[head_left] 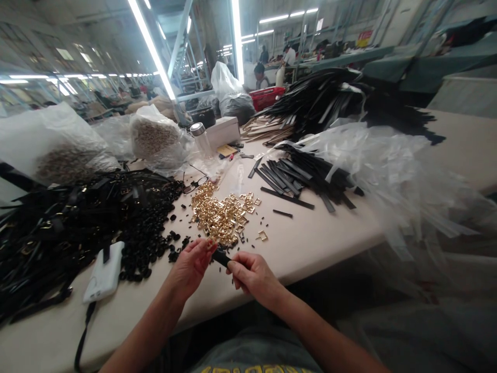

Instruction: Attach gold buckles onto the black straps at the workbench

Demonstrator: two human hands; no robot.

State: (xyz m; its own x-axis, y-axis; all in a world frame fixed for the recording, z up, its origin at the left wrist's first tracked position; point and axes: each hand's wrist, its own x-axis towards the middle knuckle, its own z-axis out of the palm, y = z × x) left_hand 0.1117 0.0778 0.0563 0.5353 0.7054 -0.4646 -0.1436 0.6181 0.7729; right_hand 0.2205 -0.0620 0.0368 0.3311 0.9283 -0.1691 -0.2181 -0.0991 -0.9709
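Between my hands, above the table's near edge, stretches a short black strap (pixel 221 258). My right hand (pixel 248 270) pinches its lower right end. At the upper left end, the fingers of my left hand (pixel 196 261) are closed around a small gold buckle (pixel 210 243); how it sits on the strap is partly hidden by the fingers. Just beyond my hands lies a heap of gold buckles (pixel 221 212), with one loose buckle (pixel 262 235) to its right. Small black pieces (pixel 243 240) are scattered around the heap.
Left are small round black parts (pixel 145 243), a pile of black straps (pixel 50 223) and a white power bank (pixel 104 274) with a cable. Cut black strips (pixel 289 176) and plastic sheeting (pixel 388 160) lie right. Behind stand filled bags (pixel 153 137), a glass bottle (pixel 200 137) and eyeglasses (pixel 196 182).
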